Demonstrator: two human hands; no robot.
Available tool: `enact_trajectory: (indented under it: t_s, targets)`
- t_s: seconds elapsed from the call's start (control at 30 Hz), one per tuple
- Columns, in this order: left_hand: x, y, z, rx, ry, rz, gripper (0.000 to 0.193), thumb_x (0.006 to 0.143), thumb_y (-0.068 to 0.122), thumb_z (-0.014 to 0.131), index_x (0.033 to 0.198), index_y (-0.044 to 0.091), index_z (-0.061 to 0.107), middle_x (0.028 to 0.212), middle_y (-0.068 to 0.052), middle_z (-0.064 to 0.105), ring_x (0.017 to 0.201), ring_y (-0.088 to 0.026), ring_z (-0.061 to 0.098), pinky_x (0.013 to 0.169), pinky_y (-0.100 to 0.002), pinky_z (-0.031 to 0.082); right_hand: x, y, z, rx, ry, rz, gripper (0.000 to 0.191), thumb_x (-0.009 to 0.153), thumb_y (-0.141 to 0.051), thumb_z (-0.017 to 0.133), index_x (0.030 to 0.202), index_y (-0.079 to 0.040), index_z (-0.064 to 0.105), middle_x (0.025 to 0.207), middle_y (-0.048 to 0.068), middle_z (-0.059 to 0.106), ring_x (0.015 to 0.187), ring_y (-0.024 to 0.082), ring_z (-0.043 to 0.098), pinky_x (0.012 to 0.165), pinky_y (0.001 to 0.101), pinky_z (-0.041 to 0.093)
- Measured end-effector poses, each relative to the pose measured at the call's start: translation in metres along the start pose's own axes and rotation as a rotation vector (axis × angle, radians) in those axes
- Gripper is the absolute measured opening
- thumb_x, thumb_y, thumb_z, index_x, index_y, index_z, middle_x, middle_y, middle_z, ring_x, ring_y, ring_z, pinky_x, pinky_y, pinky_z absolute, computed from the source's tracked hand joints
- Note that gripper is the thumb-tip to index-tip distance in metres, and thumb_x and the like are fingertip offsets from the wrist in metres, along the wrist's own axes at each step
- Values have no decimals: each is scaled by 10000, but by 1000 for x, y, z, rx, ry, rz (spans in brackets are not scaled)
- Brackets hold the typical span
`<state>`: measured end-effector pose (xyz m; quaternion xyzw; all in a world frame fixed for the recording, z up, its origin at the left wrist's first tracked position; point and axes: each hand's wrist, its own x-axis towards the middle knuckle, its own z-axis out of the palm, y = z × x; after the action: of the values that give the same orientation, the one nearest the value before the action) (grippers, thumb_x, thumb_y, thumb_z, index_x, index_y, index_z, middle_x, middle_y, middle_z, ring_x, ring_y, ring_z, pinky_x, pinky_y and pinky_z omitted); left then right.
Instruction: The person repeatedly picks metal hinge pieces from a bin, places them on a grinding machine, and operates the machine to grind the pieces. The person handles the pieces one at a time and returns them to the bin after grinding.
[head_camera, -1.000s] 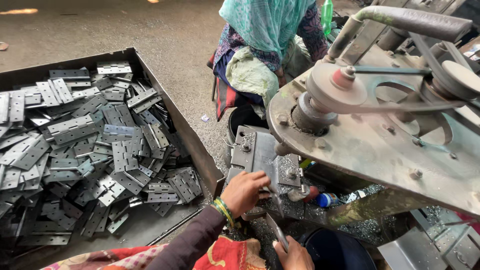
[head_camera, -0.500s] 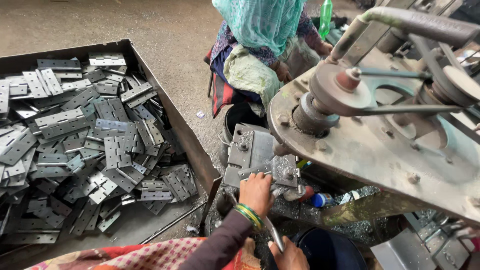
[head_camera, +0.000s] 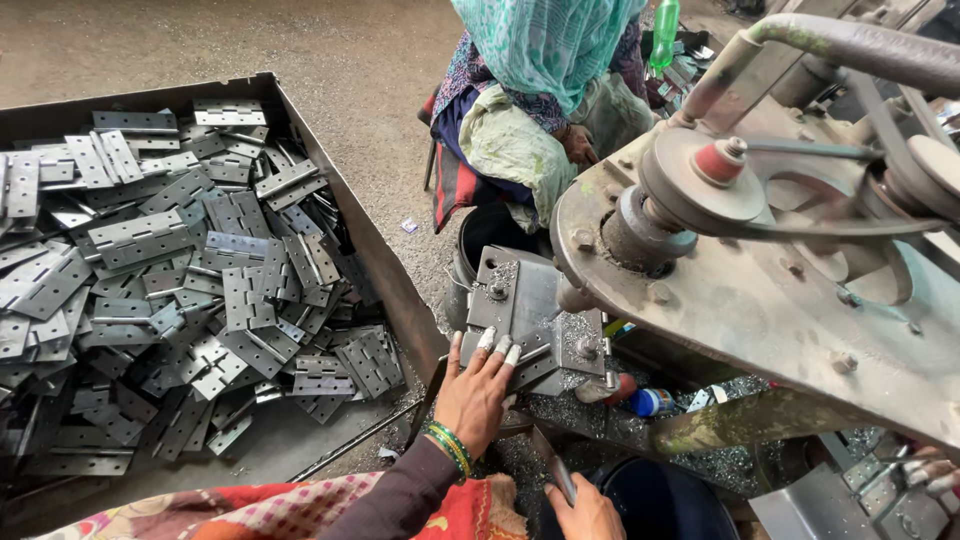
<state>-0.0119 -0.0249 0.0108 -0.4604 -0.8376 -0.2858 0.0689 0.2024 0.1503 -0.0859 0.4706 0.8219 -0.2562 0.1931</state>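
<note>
Left hand (head_camera: 478, 385) presses a hinge plate (head_camera: 530, 350) on the machine bed (head_camera: 520, 290).

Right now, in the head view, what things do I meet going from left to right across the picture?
Rusty metal tray heaped with grey steel hinge plates → left hand on the grey steel press bed → small blue-and-white can → big rusty machine body.

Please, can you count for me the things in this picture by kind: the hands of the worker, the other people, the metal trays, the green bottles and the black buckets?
Worker's hands: 2, left hand and right hand
Other person: 1
Metal tray of hinges: 1
Green bottle: 1
Black bucket: 1
Total: 6
</note>
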Motion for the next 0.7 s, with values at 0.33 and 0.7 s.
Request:
enact_trajectory:
  t_s: [0.33,0.7]
  targets:
    - [5,-11,-7,-127,35,216,560,807,41,578,1340,199,643,1431,-99,594,1378,-324,486,1164,-500,316,1,1,5,23,21,-6,456,851,-510,686,1213,-233,690,1119,184,752,1141,376,696,986,443,549]
    - [14,35,8,-25,61,0,551,895,271,628,1363,-11,557,1387,-217,572,1294,-366,488,1133,-530,292,-1,3,10,-24,130,-31,654,840,-620,723,1281,-147,622,1067,216,755,1096,380,719,965,444,558]
